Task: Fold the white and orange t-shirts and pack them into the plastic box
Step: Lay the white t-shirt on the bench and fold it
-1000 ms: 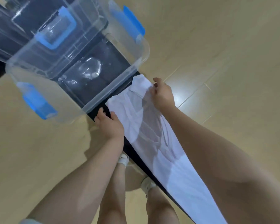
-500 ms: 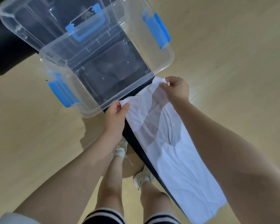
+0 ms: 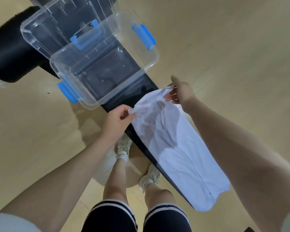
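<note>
1. The white t-shirt (image 3: 174, 148) lies folded into a long narrow strip along a dark bench (image 3: 141, 87), its near end drooping over the bench's right edge.
2. Left hand (image 3: 117, 119) is on the shirt's far left corner: fingers curled in, thumb and fingertips pinching the fabric edge, which bunches up at the grip.
3. Right hand (image 3: 179, 94) is at the far right corner: fingertips closed on a gathered bit of cloth, thumb sticking up and away toward the far side.
4. Between the two hands the far end of the shirt is lifted and wrinkled; the rest stays flat on the bench.
5. The clear plastic box (image 3: 105, 67) sits on the bench just beyond the shirt's far end, open on top, nothing visible inside but the dark bench showing through its floor.
6. Blue latches (image 3: 145, 37) show on its right side and on its near left corner; a transparent lid (image 3: 65, 30) with a blue handle (image 3: 85, 36) leans at the far side of the box.
7. No orange t-shirt is in view from this camera.
8. Below the bench, the person's legs, striped-hem dark shorts (image 3: 136, 216) and pale sneakers (image 3: 124, 144) stand on a beige floor (image 3: 224, 56).
</note>
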Demonstrator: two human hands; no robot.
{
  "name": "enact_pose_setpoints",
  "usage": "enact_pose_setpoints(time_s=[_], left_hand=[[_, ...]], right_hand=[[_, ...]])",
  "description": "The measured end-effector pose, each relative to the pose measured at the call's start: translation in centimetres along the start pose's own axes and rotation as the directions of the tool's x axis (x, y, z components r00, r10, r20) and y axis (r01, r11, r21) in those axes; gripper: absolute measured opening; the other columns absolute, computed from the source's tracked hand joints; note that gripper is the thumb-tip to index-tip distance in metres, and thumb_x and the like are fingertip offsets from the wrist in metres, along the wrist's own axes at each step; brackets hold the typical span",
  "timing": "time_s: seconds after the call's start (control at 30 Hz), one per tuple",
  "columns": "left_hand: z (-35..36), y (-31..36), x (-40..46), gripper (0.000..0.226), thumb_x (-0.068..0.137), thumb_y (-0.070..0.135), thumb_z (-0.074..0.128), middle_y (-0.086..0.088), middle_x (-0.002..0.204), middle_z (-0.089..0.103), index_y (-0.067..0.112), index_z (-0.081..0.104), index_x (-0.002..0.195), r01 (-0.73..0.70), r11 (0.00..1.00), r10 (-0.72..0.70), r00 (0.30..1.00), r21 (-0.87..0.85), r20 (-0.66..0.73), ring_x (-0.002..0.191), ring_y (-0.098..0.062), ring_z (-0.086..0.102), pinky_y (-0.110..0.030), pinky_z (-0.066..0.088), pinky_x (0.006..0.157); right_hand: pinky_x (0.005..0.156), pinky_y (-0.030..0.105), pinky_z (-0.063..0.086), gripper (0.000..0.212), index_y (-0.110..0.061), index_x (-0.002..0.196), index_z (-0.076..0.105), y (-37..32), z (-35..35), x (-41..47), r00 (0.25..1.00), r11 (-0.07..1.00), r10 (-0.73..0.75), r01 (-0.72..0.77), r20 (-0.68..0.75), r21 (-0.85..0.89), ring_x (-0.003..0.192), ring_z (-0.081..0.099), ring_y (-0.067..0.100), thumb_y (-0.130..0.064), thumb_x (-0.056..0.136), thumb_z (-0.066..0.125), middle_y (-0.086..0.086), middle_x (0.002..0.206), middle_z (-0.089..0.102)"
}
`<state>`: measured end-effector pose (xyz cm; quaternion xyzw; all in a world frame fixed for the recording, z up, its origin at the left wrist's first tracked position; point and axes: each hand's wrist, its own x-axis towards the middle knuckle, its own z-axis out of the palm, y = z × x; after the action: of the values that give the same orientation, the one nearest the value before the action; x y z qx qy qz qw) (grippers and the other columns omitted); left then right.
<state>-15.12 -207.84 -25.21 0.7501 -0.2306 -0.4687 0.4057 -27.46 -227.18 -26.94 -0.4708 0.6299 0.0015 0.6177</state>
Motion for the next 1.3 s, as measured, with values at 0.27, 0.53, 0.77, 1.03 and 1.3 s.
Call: enact_pose_setpoints(time_s=[0.27, 0.53, 0.77, 1.03, 1.3], left_hand=[[8.3, -5.5, -4.6, 0.021, 0.086, 0.013, 0.060, 0.011, 0.064, 0.052, 0.031, 0.055, 0.074, -0.040, 0.968, -0.015, 0.976, 0.249, 0.216, 0.058, -0.010, 0.046, -0.022, 0.039, 0.061], [16.0, -11.4, -7.4, 0.013, 0.081, 0.003, 0.053, -0.001, 0.087, 0.054, 0.007, 0.061, 0.090, -0.331, 0.726, 0.106, 0.920, 0.603, 0.377, 0.083, -0.021, 0.051, -0.026, 0.035, 0.068], [18.9, -12.3, -9.2, 0.014, 0.082, 0.006, 0.055, -0.006, 0.096, 0.058, 0.007, 0.060, 0.095, -0.408, 0.651, 0.146, 0.895, 0.640, 0.422, 0.090, -0.026, 0.053, -0.025, 0.033, 0.075], [17.2, -12.2, -6.5, 0.029, 0.081, 0.023, 0.052, -0.015, 0.103, 0.064, 0.003, 0.063, 0.099, -0.488, 0.496, 0.281, 0.873, 0.718, 0.399, 0.088, -0.037, 0.064, -0.038, 0.049, 0.078], [15.5, -15.3, -1.5, 0.115, 0.069, 0.067, 0.054, -0.023, 0.154, 0.006, -0.002, 0.002, 0.145, -0.284, 0.411, 0.149, 0.958, 0.866, 0.244, 0.143, -0.030, 0.003, -0.038, 0.007, 0.114]], right_hand=[[0.060, 0.031, 0.046, 0.011, -0.016, 0.077, 0.049, 12.6, -5.2, -2.0, 0.990, 0.980, 0.058, -0.081, -0.127, -0.184, 0.067, 0.050, 0.021, -0.008, 0.081, 0.057, 0.004, 0.072, 0.051], [0.037, 0.016, 0.038, 0.016, -0.008, 0.094, 0.056, 22.4, -7.9, -2.1, 0.976, 0.993, 0.108, -0.098, -0.191, 0.062, 0.051, 0.043, 0.014, 0.002, 0.082, 0.054, 0.005, 0.064, 0.047], [0.055, 0.030, 0.042, 0.014, -0.012, 0.067, 0.051, 26.1, -10.5, -2.8, 0.966, 0.990, 0.110, -0.086, -0.236, 0.109, 0.061, 0.047, 0.021, -0.001, 0.075, 0.054, 0.004, 0.060, 0.049], [0.083, 0.043, 0.045, 0.043, 0.002, 0.114, 0.057, 22.9, -7.4, -3.6, 0.750, 0.625, -0.636, 0.360, -0.184, -0.692, 0.106, 0.052, 0.044, -0.024, 0.085, 0.039, 0.026, 0.121, 0.054], [0.111, 0.042, 0.027, 0.058, -0.014, 0.140, 0.040, 23.4, 0.7, 0.8, 0.593, 0.061, -0.637, 0.675, 0.492, -0.735, 0.136, 0.036, 0.029, -0.047, 0.097, 0.021, 0.010, 0.148, 0.038]])
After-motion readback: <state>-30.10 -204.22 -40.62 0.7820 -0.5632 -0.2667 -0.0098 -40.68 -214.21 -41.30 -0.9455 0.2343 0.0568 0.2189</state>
